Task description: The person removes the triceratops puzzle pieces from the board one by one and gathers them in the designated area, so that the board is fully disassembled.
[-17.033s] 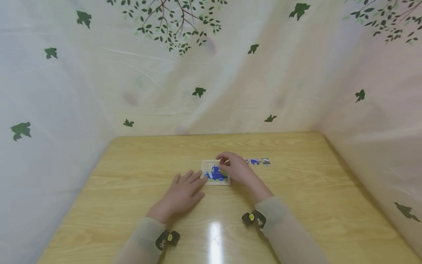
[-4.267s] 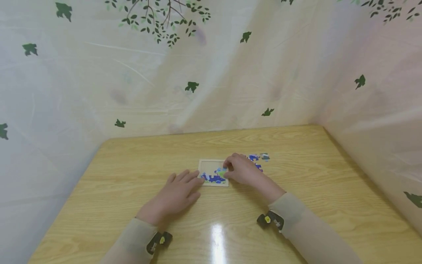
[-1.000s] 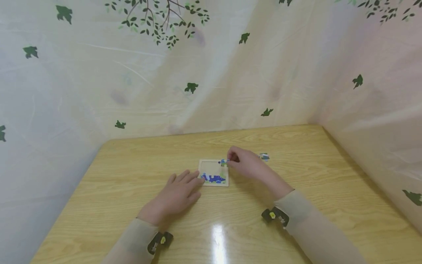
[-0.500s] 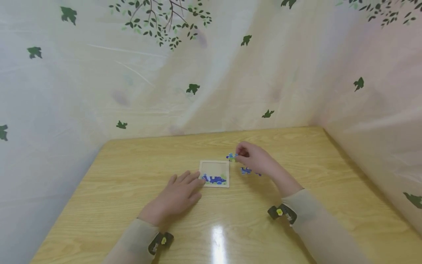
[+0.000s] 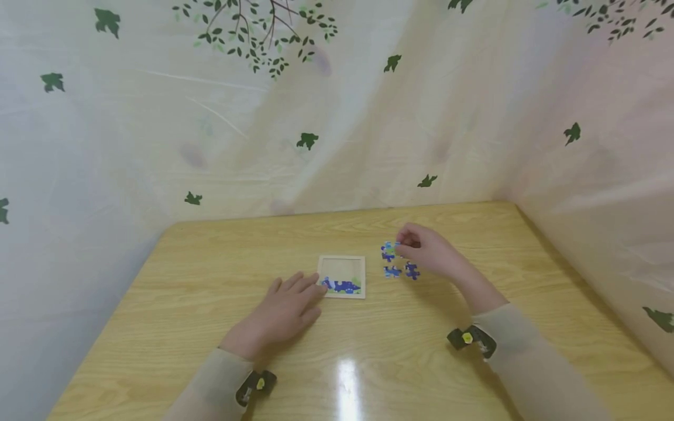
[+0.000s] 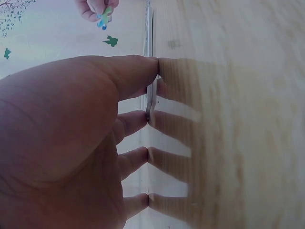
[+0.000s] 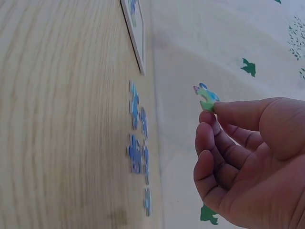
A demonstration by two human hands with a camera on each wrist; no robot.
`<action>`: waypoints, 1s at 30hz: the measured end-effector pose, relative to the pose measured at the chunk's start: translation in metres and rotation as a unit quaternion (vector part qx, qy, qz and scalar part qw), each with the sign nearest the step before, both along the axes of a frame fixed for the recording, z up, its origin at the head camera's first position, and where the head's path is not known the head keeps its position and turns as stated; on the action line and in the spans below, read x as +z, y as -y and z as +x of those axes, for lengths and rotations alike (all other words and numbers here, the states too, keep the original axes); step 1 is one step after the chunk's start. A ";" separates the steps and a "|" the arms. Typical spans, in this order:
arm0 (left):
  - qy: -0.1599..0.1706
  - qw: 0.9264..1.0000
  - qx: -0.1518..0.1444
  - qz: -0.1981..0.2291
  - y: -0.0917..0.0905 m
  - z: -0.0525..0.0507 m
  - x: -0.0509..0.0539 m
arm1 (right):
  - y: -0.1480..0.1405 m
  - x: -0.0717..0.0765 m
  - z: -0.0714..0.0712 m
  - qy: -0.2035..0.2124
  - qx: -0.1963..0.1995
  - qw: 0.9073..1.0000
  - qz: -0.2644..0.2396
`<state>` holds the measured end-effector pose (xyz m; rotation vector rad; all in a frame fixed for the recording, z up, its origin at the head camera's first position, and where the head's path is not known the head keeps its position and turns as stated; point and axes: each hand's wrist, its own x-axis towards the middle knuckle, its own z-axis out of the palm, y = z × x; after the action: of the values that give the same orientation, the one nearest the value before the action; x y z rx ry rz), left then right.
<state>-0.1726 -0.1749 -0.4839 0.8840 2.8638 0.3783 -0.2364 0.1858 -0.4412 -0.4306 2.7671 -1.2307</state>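
Jigsaw pieces point(image 5: 412, 271) show blue, purple and green, the puzzle frame point(image 5: 363, 278) beige, the tabletop point(image 5: 253, 251) yellow woodgrain, the cream backdrop point(image 5: 347, 169) green leaves.

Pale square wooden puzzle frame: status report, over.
Right hand pinching green-and-blue jigsaw piece in midair. Left hand at left edge of frame. Frame partly filled below, bare above; nothing seen blocking it.

The left hand point(image 5: 279, 314) lies palm down, fingers point(image 6: 133, 162) spread; the right hand point(image 5: 429, 251) is raised, thumb point(image 7: 243, 114) pinching, other fingers curled.
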 end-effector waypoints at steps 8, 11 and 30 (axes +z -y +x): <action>0.000 1.000 -0.002 0.003 0.001 0.001 0.001 | -0.016 -0.005 0.004 0.014 -0.005 1.000 -0.020; 0.002 1.000 -0.002 0.001 0.001 0.001 0.001 | -0.020 -0.005 0.006 0.014 -0.008 1.000 -0.019; 0.002 1.000 0.004 -0.006 0.000 0.000 0.001 | -0.048 0.000 0.003 0.038 -0.006 0.999 -0.011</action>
<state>-0.1721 -0.1744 -0.4829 0.8687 2.8641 0.3629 -0.2332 0.2334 -0.4411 -0.3631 2.6995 -1.2537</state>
